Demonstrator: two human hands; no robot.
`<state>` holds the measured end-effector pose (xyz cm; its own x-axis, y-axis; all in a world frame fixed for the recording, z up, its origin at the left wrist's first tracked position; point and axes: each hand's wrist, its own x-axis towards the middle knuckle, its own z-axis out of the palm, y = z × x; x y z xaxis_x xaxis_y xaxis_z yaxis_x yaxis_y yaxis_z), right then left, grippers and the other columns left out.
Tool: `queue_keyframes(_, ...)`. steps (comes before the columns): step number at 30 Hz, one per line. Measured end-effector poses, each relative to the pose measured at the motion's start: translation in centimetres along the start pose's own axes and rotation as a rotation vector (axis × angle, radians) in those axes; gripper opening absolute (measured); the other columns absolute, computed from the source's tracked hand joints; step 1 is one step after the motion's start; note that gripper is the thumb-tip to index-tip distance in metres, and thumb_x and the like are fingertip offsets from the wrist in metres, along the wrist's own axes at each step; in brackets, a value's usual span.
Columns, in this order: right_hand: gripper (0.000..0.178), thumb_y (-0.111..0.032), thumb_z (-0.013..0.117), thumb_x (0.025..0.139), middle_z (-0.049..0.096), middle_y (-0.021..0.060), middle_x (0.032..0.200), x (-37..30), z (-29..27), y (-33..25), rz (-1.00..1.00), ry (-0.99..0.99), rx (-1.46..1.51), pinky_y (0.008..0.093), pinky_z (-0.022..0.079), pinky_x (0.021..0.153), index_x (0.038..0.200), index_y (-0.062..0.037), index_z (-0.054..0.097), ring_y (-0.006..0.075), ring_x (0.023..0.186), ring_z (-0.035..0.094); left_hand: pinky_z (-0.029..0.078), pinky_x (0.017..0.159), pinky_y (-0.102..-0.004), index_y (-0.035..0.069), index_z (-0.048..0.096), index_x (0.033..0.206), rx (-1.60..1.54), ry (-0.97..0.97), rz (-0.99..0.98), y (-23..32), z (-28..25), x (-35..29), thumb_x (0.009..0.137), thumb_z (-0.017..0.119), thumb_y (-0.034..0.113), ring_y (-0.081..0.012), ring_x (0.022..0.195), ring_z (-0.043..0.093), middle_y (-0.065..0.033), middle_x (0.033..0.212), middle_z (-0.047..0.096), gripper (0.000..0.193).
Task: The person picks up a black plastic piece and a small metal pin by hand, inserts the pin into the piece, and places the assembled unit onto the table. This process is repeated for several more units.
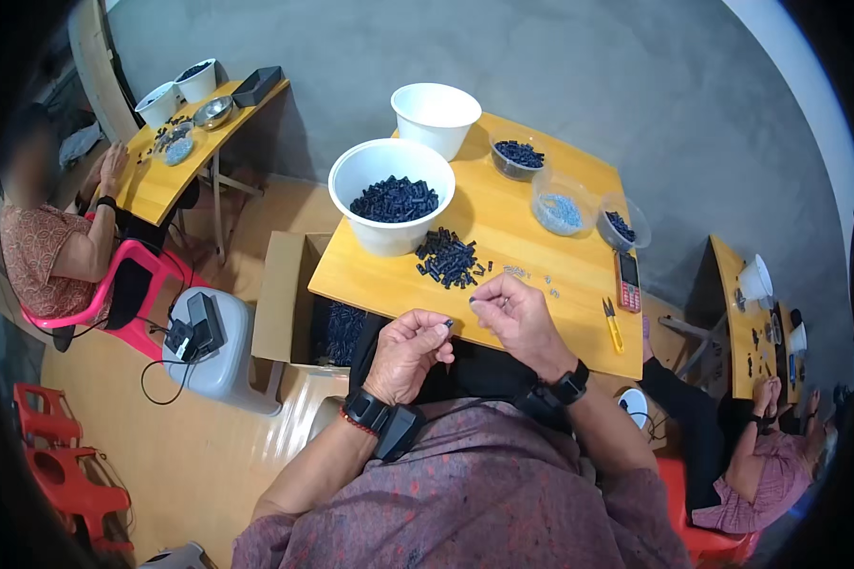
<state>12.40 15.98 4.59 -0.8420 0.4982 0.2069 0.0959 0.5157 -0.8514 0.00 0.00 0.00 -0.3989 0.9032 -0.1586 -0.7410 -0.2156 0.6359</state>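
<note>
My left hand [406, 358] is closed in a pinch over the table's front edge, with a small black piece [448, 323] at its fingertips. Beside it, my right hand [522, 321] also pinches a small dark piece [473, 301], too small to make out fully. Just beyond the hands lies a loose pile of short black cylindrical parts [448, 259]. A few small clear pieces [517, 271] are scattered to the right of that pile. Behind it stands a white bucket [349, 186], partly filled with more black parts [396, 199].
A second white bucket [436, 106] and clear bowls of black parts [519, 156] and pale blue pieces [560, 211] stand farther back. A red phone [627, 281] and yellow-handled cutter [615, 328] lie right. Left are a cardboard box [280, 296] and grey stool [220, 356]. People sit at side tables.
</note>
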Motion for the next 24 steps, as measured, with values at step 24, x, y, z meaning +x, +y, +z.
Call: queue_keyframes(24,0.012,-0.002,0.062,0.093,0.069,0.0086,0.095,-1.6,2.2,-0.5,0.173,-0.004,0.630,0.0211,0.050,0.062,0.104,0.0013,0.066,0.0109,0.076,0.065,0.060,0.067,-0.0298,0.000,0.061,0.105,-0.052,-0.076,-0.046,-0.4,0.1,0.0,0.094,0.064,0.007,-0.0134,0.073,0.067,-0.0108,0.094,0.068,0.014)
